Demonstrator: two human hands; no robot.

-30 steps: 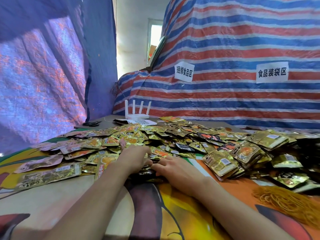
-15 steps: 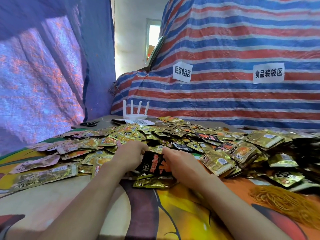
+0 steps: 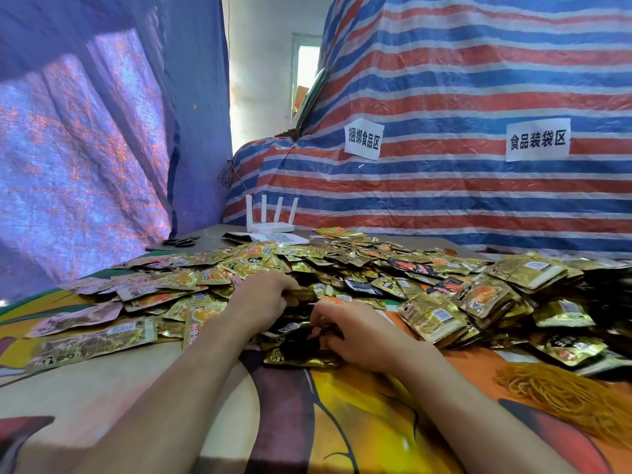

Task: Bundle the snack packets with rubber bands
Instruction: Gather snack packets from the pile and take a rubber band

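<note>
Laid black packet (image 3: 297, 342) flat on stack (image 3: 304, 360) at 6 o'clock of pile (image 3: 342, 265), left hand (image 3: 263, 302) curled on gold packet (image 3: 302, 295), right hand (image 3: 362, 336) pinching stack; light, slick foil, likely best gripped by edges.

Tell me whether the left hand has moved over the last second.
Yes. The left hand has reached slightly farther into the packet pile, toward the white router behind it, and grips a gold packet.

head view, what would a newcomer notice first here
A heap of shiny gold and black foil snack packets covers the far half of the table. At its near edge the left hand and right hand meet at a stack of dark packets, with a tangle of orange rubber bands at the right.
</note>
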